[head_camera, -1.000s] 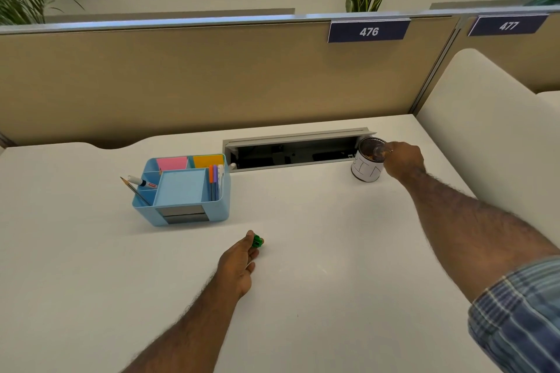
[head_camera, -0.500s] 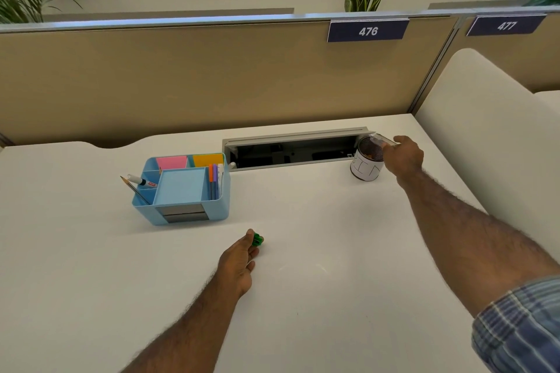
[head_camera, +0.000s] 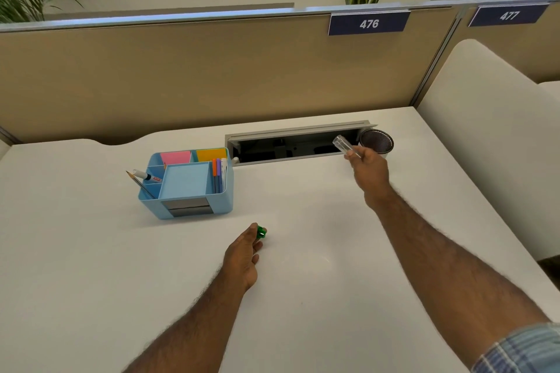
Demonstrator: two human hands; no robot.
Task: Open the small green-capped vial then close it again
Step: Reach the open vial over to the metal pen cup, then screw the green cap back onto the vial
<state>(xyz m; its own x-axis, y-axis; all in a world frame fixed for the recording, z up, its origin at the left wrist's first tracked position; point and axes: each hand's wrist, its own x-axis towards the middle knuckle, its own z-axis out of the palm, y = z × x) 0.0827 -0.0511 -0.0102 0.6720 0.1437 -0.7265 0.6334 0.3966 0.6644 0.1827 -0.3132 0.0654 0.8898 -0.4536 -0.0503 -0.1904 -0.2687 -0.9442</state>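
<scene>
The right hand [head_camera: 371, 171] is up over the far right part of the worktop [head_camera: 303, 266], grip closed on the clear vial [head_camera: 346, 146] — a slim, see-through tube, uncapped, its open mouth tilted up and away to the left while the fingers pinch its lower end. It is held off the surface, just in front of the open cable tray [head_camera: 298, 142] and just beside the dark round cup [head_camera: 376, 141] at the back edge. Nearer the middle, the left hand [head_camera: 244, 254] rests low on the worktop, fingertips closed around the green cap [head_camera: 260, 232] — small, bright green, glossy. Cap and vial are well apart. The blue desk organiser [head_camera: 188, 183] sits towards the back left.
</scene>
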